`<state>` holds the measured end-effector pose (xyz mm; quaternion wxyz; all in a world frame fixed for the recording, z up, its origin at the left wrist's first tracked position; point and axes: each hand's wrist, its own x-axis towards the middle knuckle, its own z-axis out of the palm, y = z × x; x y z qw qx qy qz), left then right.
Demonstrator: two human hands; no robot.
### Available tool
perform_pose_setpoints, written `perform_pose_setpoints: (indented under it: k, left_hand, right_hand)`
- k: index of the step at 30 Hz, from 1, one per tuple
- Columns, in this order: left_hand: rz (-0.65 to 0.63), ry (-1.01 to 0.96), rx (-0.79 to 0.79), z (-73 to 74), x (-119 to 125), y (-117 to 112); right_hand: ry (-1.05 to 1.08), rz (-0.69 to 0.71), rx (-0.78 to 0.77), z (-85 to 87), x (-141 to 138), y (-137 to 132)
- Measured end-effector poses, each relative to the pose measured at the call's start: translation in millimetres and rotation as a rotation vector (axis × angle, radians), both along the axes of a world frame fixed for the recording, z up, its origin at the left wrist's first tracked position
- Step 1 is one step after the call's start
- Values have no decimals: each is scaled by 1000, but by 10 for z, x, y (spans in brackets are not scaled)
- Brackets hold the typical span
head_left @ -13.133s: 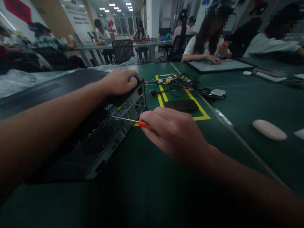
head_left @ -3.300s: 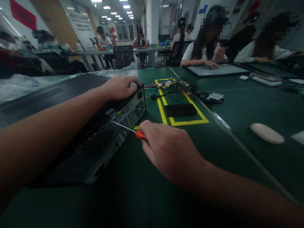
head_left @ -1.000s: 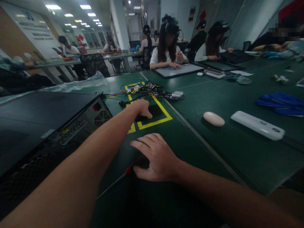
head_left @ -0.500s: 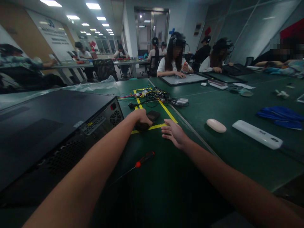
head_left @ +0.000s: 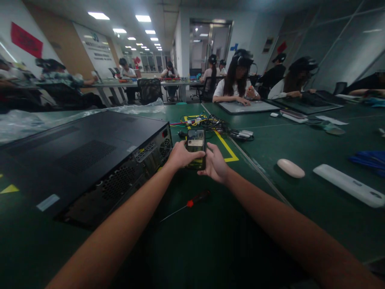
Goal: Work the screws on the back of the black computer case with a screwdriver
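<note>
My left hand (head_left: 180, 155) is closed round a smartphone (head_left: 195, 140), its thumb lying across the lower part of the lit screen. The phone is tilted up towards me above the green table. At the phone's right edge is my right hand (head_left: 217, 164), fingers apart and slightly curled; whether they touch the phone is hard to tell. A screwdriver (head_left: 197, 199) with a black and red handle lies on the table below both hands, its shaft pointing lower left. Left of my left hand lies a black computer case (head_left: 90, 136), its vented rear panel turned towards me.
Behind the phone lies a tangle of cables (head_left: 216, 124) by yellow tape (head_left: 227, 148). To the right are a pale computer mouse (head_left: 290, 168), a long white device (head_left: 345, 182) and blue cloth-like material (head_left: 368, 159). Co-workers sit across the table (head_left: 264, 144).
My left hand has raised the phone and turned its lit screen towards me. My right hand has come in beside it. The view has swung left.
</note>
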<state>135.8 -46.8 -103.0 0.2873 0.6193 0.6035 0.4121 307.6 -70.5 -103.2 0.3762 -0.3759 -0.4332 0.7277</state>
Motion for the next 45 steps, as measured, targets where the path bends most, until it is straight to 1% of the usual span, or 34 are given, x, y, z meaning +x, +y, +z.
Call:
perform_pose_setpoints:
  k: [2,5,7,11,15,18,22,28,33,38,41,45]
  left_hand:
    - [24,-126,-96,-9,-82,-21]
    - [11,-409,-244,-6,-164,-77]
    - [4,-547,-300,-15,-193,-115]
    - [0,-694,-320,-79,-213,-159]
    - [-12,-769,-275,-162,-200,-192]
    - [-31,-795,-210,-201,-194,-226]
    - [-90,-757,-140,-220,-206,-243]
    - [-130,-699,-54,-242,-221,-218]
    - [-154,-692,-48,-252,-230,-219]
    - [-153,-696,-70,-259,-231,-232]
    - [-160,-695,-101,-275,-228,-241]
    - [-182,-662,-154,-301,-214,-248]
  right_hand:
    - [-5,21,-31,-55,42,35]
    - [-36,-1,-49,-161,81,56]
    - [-42,-14,-33,-230,86,53]
    - [-55,-55,14,-329,80,21]
    - [-77,-91,54,-372,84,-16]
    - [-99,-101,65,-383,92,-27]
    - [-104,-107,81,-395,103,-20]
    - [-96,-99,105,-416,122,-12]
    - [-108,-106,84,-392,111,-9]
    - [-69,-113,41,-359,108,-14]
    - [-56,-106,47,-368,118,-16]
    - [-73,-111,95,-391,127,-25]
